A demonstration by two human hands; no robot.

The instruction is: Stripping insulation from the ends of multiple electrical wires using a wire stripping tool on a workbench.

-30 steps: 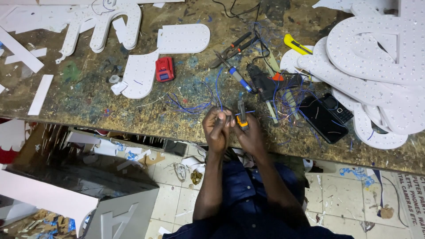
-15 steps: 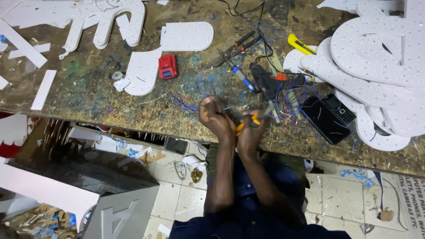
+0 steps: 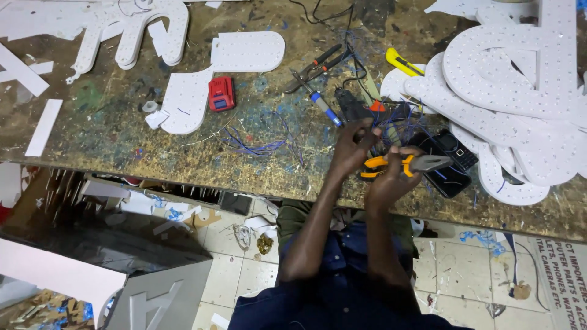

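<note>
At the near edge of a scarred, paint-flecked workbench [image 3: 122,140], both hands met above the wood. The right hand [image 3: 391,183] was closed around the orange handles of a pair of pliers [image 3: 403,165], whose grey nose pointed away to that hand's outer side. The left hand [image 3: 353,146] sat just beside it, fingers bunched and pinching something too small to make out, next to a tangle of blue wires [image 3: 397,119].

Just beyond the right hand lay a black mobile phone [image 3: 449,160]. Farther out on that side, stacked white cut-out letters [image 3: 520,91] studded with small dots covered the bench. Ahead of the hands lay a blue-handled screwdriver [image 3: 324,109], dark cutters [image 3: 315,66] and a yellow utility knife [image 3: 400,61]. Well to the left hand's outer side stood a small red box [image 3: 221,93], with flat white foam shapes [image 3: 195,91] around it.

Below the bench edge, a tiled floor [image 3: 452,269] was strewn with scraps.
</note>
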